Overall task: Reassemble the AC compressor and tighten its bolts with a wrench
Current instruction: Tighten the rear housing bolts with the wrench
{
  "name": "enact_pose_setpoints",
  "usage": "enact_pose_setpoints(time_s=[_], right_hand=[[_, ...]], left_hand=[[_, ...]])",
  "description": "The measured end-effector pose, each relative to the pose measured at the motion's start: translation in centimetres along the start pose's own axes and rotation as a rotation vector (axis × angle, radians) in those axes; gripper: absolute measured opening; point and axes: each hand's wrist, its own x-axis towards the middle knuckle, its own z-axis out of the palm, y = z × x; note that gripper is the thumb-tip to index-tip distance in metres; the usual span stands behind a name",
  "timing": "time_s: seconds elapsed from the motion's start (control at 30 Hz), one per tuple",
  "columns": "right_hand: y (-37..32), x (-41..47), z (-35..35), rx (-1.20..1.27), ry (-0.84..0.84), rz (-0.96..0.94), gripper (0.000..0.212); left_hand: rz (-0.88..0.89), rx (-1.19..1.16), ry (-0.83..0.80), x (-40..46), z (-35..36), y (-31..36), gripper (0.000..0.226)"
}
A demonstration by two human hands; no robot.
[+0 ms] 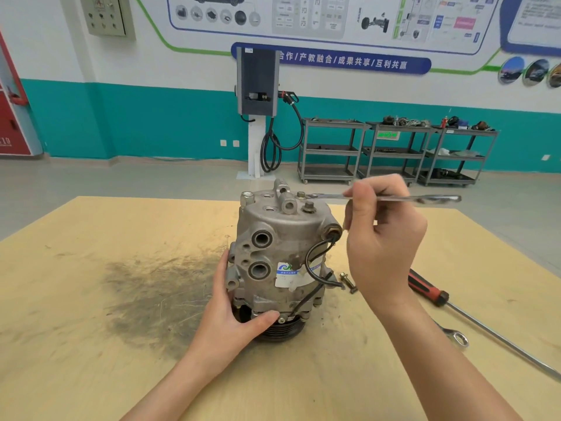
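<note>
grey ac compressor [279,262] stands upright on plywood table [91,299]; left hand [233,317] grips its base, right hand [382,238] pinches wrench [385,198] on top bolt [301,195]; loose bolt [347,281], screwdriver [428,288] beside.

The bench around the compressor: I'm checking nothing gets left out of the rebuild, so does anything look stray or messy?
Yes. A loose bolt lies on the table right of the compressor, not fitted, while the right hand works the wrench on a top bolt. A dark grime smear stains the wood on the left.
</note>
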Motion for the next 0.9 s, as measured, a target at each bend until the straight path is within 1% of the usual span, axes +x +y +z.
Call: enact_pose_setpoints(time_s=[0.1,0.27,0.37,0.43,0.53,0.6,0.67,0.73,0.8,0.87,0.9], right_hand=[[0.2,0.5,-0.2,0.166,0.040,0.252,0.029],[1.7,1.7,-1.0,0.512,0.022,0.748,0.036],[2.5,2.3,-1.4,0.710,-0.040,0.998,0.037],[3.0,2.3,-1.5,0.785,-0.089,1.114,0.037],[3.5,2.1,-1.5,0.803,-0.135,1.168,0.036],[3.6,1.9,-1.3,0.779,-0.134,1.130,0.036],[3.6,1.5,-1.0,0.692,-0.102,0.974,0.036],[3.3,0.9,-0.7,0.545,-0.059,0.704,0.035],[2.8,0.4,-0.6,0.366,-0.029,0.392,0.030],[2.1,0.1,-0.5,0.192,-0.050,0.100,0.026],[1.8,0.1,-0.5,0.116,-0.076,-0.036,0.028]], left_hand=[[0.002,0.003,-0.001,0.0,0.0,0.0,0.107],[0.016,-0.005,-0.005,0.1,0.1,-0.1,0.107],[0.011,-0.008,-0.004,0.1,0.0,-0.1,0.108],[0.010,-0.009,-0.006,0.1,0.0,-0.1,0.108],[0.010,-0.018,-0.013,0.1,0.0,-0.2,0.108],[0.011,-0.024,-0.013,0.1,0.1,-0.3,0.108],[0.012,-0.022,-0.011,0.1,0.1,-0.3,0.107],[0.008,-0.025,-0.013,0.1,0.1,-0.3,0.106],[0.008,-0.021,-0.010,0.1,0.1,-0.3,0.106],[0.009,-0.020,-0.007,0.1,0.1,-0.3,0.106],[0.010,-0.019,-0.008,0.1,0.1,-0.3,0.106]])
